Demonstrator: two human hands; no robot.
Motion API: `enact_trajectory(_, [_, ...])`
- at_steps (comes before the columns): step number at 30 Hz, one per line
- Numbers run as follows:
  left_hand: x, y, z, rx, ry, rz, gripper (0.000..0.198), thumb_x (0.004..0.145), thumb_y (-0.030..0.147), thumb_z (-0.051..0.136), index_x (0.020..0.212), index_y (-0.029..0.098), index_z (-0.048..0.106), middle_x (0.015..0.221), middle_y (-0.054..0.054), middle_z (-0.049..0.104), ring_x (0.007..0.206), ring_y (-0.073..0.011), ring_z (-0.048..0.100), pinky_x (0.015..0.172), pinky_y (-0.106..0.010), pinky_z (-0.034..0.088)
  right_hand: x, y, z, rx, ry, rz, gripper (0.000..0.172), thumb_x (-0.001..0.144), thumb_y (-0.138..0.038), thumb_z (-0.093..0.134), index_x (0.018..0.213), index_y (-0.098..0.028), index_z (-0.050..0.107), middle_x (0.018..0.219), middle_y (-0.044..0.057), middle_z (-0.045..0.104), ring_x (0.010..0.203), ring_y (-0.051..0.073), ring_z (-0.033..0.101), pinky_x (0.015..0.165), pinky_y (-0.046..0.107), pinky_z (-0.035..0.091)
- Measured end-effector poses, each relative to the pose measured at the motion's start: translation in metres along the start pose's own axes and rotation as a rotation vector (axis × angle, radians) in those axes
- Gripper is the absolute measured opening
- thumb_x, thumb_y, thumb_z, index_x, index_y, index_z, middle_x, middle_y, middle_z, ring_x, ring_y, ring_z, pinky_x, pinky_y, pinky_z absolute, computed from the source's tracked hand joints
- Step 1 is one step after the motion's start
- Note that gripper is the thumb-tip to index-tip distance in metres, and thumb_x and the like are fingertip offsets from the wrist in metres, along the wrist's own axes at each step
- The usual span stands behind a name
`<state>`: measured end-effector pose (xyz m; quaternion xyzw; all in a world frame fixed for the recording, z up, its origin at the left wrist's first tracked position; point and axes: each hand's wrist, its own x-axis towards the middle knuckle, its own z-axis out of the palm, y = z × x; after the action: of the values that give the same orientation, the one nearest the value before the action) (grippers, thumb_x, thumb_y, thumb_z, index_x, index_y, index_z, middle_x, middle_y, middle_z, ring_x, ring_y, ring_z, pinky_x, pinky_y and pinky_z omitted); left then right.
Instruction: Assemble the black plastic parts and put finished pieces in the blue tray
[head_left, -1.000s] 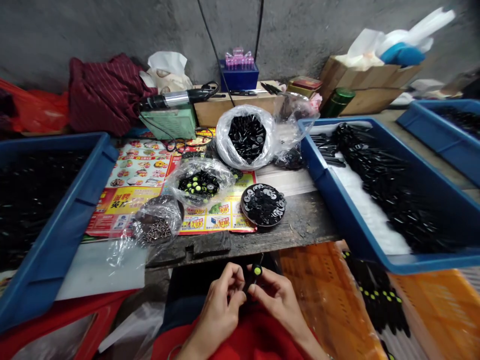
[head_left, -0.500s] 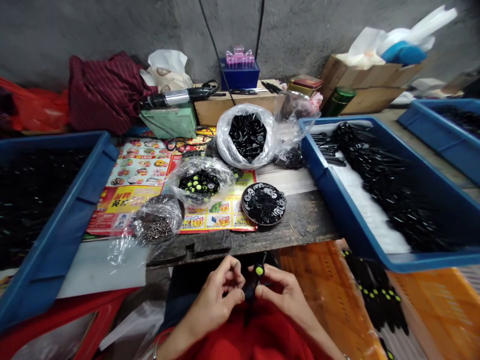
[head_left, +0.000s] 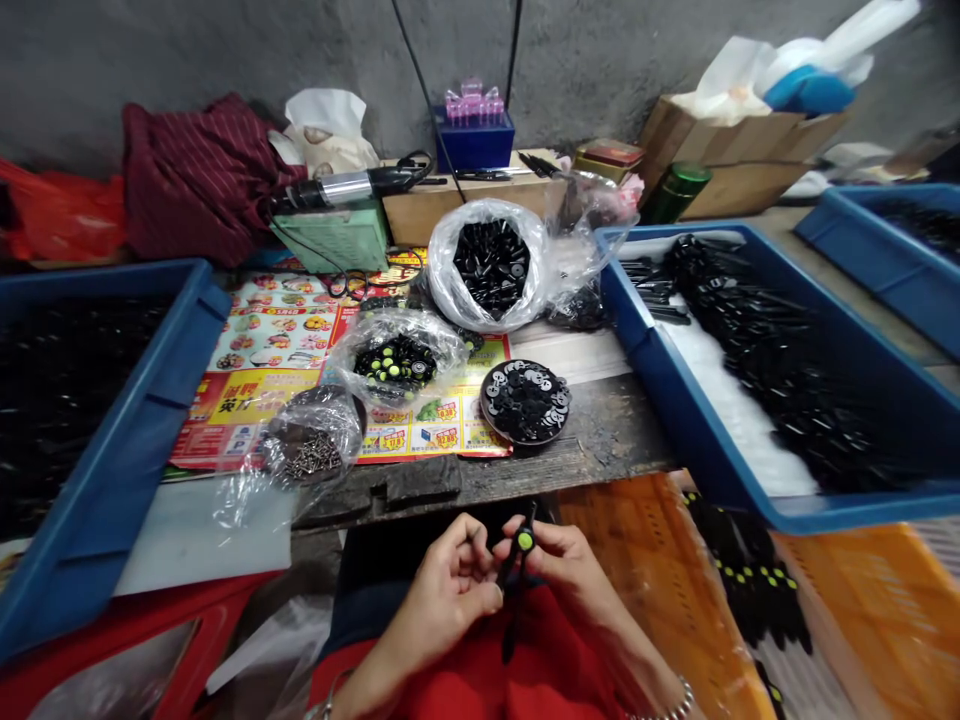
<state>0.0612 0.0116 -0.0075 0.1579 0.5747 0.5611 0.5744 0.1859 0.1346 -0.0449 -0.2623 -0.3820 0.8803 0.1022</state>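
Observation:
Over my lap, I have a slim black piece with two legs and a lime-green round button [head_left: 525, 540] at its joint. The fingers of my right hand [head_left: 559, 555] pinch it around the button. My left hand [head_left: 457, 580] is curled, its thumb and fingertips closed at one of the black legs; the other leg hangs down against the red garment. Ahead on the bench lie a round dish of black discs [head_left: 526, 402], a plastic bag of black and green buttons [head_left: 397, 362] and a bowl of small metal screws or rivets [head_left: 315, 452].
A blue bin [head_left: 780, 515] of black parts stands at right, and another blue bin [head_left: 180, 330] at left. Behind are a bag of black pieces [head_left: 491, 270] and an electric screwdriver [head_left: 345, 188]. Orange crates [head_left: 637, 560] hold finished-looking rows of black pieces [head_left: 750, 575].
The two-legged piece has turned and its legs have spread apart. My left fingers have moved right to touch one leg. My right hand stays at the button.

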Motion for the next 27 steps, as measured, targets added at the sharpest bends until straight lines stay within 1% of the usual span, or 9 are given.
enact_trajectory(5, [0.004, -0.005, 0.004, -0.036, 0.007, 0.009, 0.033, 0.063, 0.017, 0.07, 0.076, 0.02, 0.04, 0.071, 0.005, 0.047, 0.061, -0.0082, 0.039, 0.054, -0.019, 0.036, 0.003, 0.008, -0.001, 0.032, 0.071, -0.001, 0.034, 0.066, -0.037, 0.084, 0.093, -0.019, 0.075, 0.076, 0.006, 0.075, 0.062, 0.016, 0.067, 0.064, 0.027, 0.053])
enact_trajectory(10, [0.007, -0.005, 0.01, -0.061, 0.04, -0.01, 0.035, 0.06, 0.017, 0.071, 0.074, 0.02, 0.039, 0.071, 0.004, 0.047, 0.063, -0.0083, 0.039, 0.054, -0.017, 0.033, 0.005, 0.012, 0.0, 0.068, 0.1, -0.014, 0.038, 0.064, -0.04, 0.085, 0.091, -0.017, 0.074, 0.073, 0.005, 0.073, 0.06, 0.017, 0.064, 0.061, 0.028, 0.051])
enact_trajectory(14, [0.007, -0.007, 0.01, -0.061, 0.042, -0.007, 0.038, 0.061, 0.021, 0.075, 0.073, 0.02, 0.04, 0.071, 0.004, 0.047, 0.062, -0.0081, 0.038, 0.053, -0.017, 0.034, 0.007, 0.014, 0.0, 0.06, 0.088, -0.024, 0.039, 0.065, -0.043, 0.084, 0.091, -0.017, 0.073, 0.071, 0.005, 0.072, 0.059, 0.015, 0.063, 0.061, 0.027, 0.05])
enact_trajectory(18, [0.009, -0.008, 0.008, -0.086, 0.004, 0.007, 0.043, 0.063, 0.031, 0.081, 0.078, 0.02, 0.042, 0.072, 0.004, 0.051, 0.061, -0.0074, 0.039, 0.054, -0.017, 0.035, 0.009, 0.01, 0.001, 0.056, 0.06, -0.026, 0.041, 0.067, -0.045, 0.082, 0.095, -0.016, 0.073, 0.07, 0.004, 0.071, 0.056, 0.011, 0.06, 0.056, 0.02, 0.044])
enact_trajectory(20, [0.01, -0.007, 0.007, -0.093, -0.038, 0.0, 0.044, 0.066, 0.038, 0.08, 0.083, 0.02, 0.044, 0.072, 0.004, 0.054, 0.059, -0.0074, 0.042, 0.053, -0.018, 0.036, 0.006, -0.001, 0.003, 0.09, 0.046, -0.01, 0.042, 0.068, -0.045, 0.081, 0.098, -0.016, 0.073, 0.073, 0.004, 0.071, 0.058, 0.01, 0.06, 0.056, 0.018, 0.043])
enact_trajectory(22, [0.011, -0.003, 0.004, -0.066, -0.041, 0.005, 0.044, 0.069, 0.044, 0.079, 0.088, 0.02, 0.047, 0.068, 0.004, 0.056, 0.056, -0.0079, 0.046, 0.052, -0.019, 0.037, -0.005, -0.018, 0.003, 0.129, 0.035, 0.003, 0.044, 0.07, -0.046, 0.08, 0.102, -0.016, 0.073, 0.077, 0.005, 0.072, 0.062, 0.011, 0.062, 0.06, 0.019, 0.046])
enact_trajectory(23, [0.012, 0.0, 0.002, -0.038, -0.016, 0.011, 0.044, 0.069, 0.045, 0.079, 0.09, 0.02, 0.049, 0.066, 0.004, 0.057, 0.055, -0.0084, 0.047, 0.052, -0.02, 0.039, -0.013, -0.029, 0.001, 0.132, 0.036, 0.004, 0.045, 0.071, -0.046, 0.079, 0.102, -0.016, 0.073, 0.077, 0.006, 0.072, 0.063, 0.012, 0.063, 0.061, 0.021, 0.047])
enact_trajectory(25, [0.016, 0.007, -0.005, 0.035, 0.061, 0.009, 0.048, 0.066, 0.047, 0.081, 0.092, 0.021, 0.052, 0.063, 0.003, 0.061, 0.056, -0.0103, 0.051, 0.054, -0.021, 0.041, -0.035, -0.052, -0.009, 0.09, 0.049, -0.004, 0.046, 0.072, -0.049, 0.077, 0.099, -0.013, 0.074, 0.073, 0.006, 0.072, 0.059, 0.012, 0.063, 0.058, 0.021, 0.047])
enact_trajectory(27, [0.023, 0.015, -0.012, 0.117, 0.115, -0.037, 0.054, 0.058, 0.05, 0.084, 0.091, 0.022, 0.053, 0.062, 0.002, 0.064, 0.055, -0.0135, 0.055, 0.053, -0.023, 0.044, -0.064, -0.073, -0.029, 0.004, 0.099, -0.017, 0.045, 0.074, -0.051, 0.074, 0.094, -0.01, 0.075, 0.07, 0.007, 0.071, 0.054, 0.011, 0.061, 0.053, 0.02, 0.045])
